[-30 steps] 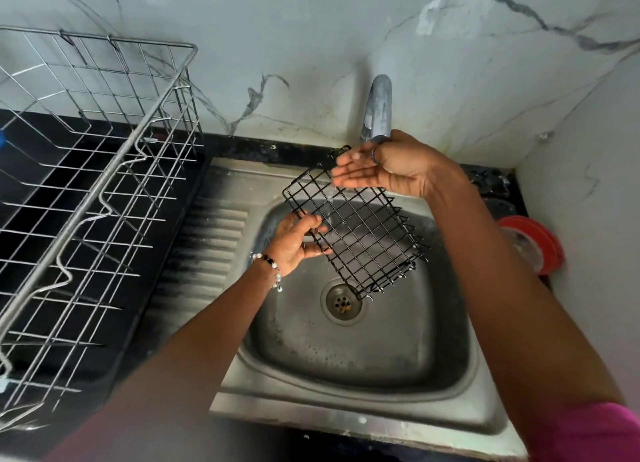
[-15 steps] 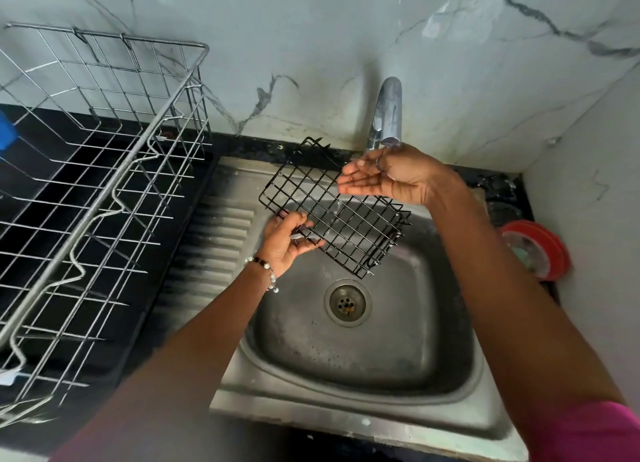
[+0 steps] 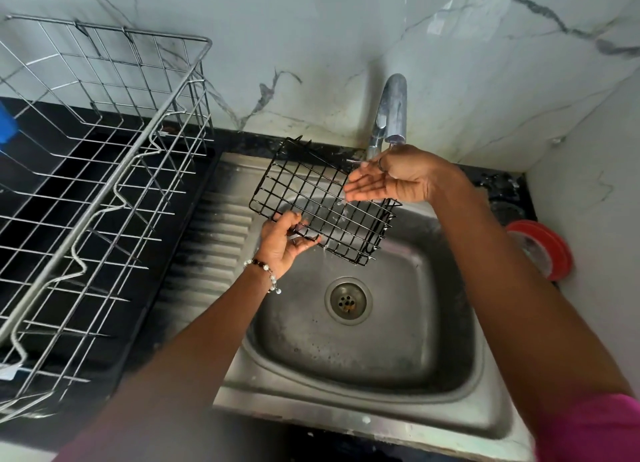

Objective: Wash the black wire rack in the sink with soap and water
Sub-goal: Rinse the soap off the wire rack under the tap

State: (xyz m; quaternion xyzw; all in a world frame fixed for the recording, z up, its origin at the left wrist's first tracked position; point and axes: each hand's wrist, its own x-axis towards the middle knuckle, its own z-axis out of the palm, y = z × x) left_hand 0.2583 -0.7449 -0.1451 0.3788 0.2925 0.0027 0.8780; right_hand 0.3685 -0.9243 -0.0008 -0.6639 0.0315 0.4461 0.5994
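Black wire rack point(image 3: 322, 201) held in the left hand's point(image 3: 280, 241) curled grip; right hand point(image 3: 391, 181) flat, fingers straight.

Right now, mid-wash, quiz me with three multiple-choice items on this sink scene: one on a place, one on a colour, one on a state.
1. Where is the black wire rack?
A. held over the sink basin
B. inside the steel dish drainer
C. flat on the counter

2. What colour is the round lid at the right wall?
A. blue
B. red
C. green

3. How is the right hand?
A. clenched on the tap
B. gripping the rack
C. flat-fingered under the tap spout

Answers:
1. A, since the left hand grips the rack's near edge above the basin.
2. B, its rim is plainly red.
3. C, its fingers are straight, palm up below the spout.
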